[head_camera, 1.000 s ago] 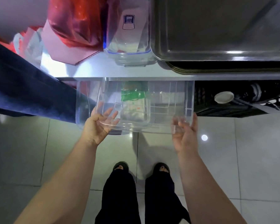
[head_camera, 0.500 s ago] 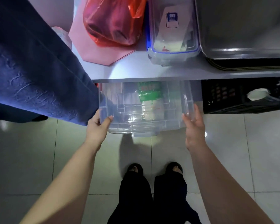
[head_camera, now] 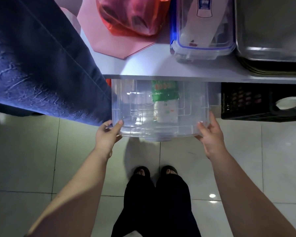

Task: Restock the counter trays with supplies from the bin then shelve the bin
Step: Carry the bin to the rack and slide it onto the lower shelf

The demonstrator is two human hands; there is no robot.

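Now, fingers (head_camera: 119, 124) of the left hand (head_camera: 108, 135) curl round the near left corner of the clear bin (head_camera: 135, 129), thumb on top. The right hand (head_camera: 211, 134) grips the near right corner the same way. Between them the bin sits half under the worktop (head_camera: 161, 67) edge, above the tiled floor (head_camera: 24, 151), with a green packet (head_camera: 164, 93) inside. Dark blue cloth (head_camera: 32, 65) hangs just left; a black crate (head_camera: 246, 101) sits to the right. Up top: a red bag (head_camera: 133, 16) and a blue-sealed container (head_camera: 202, 31).
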